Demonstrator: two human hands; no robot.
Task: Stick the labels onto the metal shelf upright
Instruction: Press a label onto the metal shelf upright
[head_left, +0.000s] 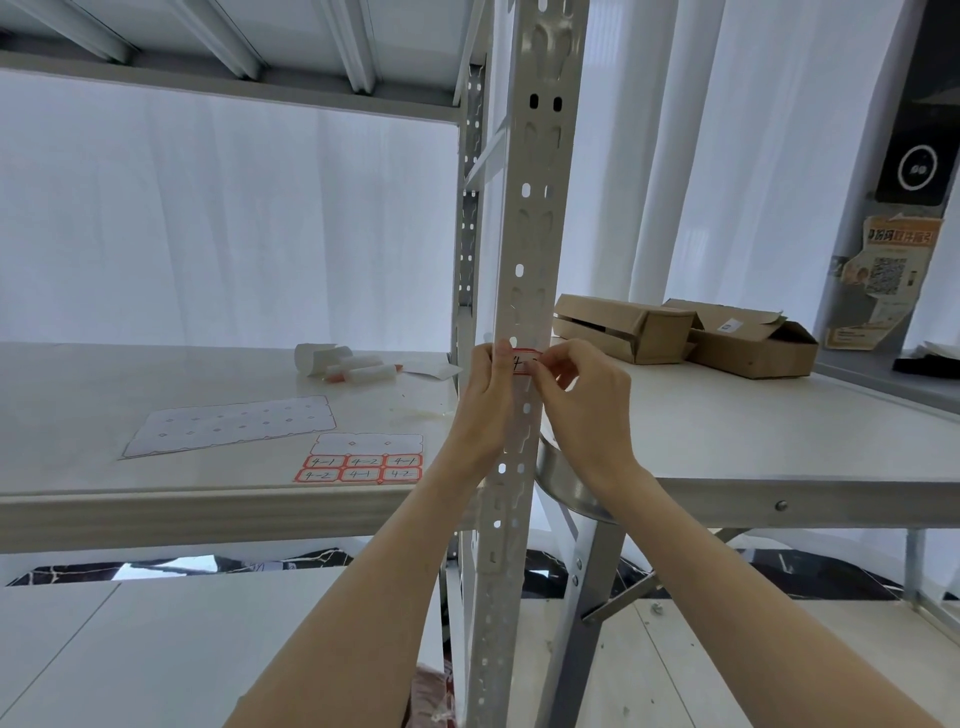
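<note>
Two hands (485, 410) (584, 410), two cardboard boxes (623, 327) (748, 338), two label sheets (228, 426) (363, 460)

Pale shelf board (104, 415) seen at left of perforated upright (524, 260). Laid on it: emptied label backing sheet (228, 426), partly used label sheet (363, 460) near front edge, rolled paper with marker pens (348, 366) further back. Tabletop (779, 441) at right is occupied by two opened cardboard boxes (685, 332).

A red-bordered white paper label (523, 360) is showing against the pale grey perforated metal upright (524, 249); matching red-edged labels are patterning a white sheet (358, 467); brown cardboard boxes (680, 335) are sitting behind.
</note>
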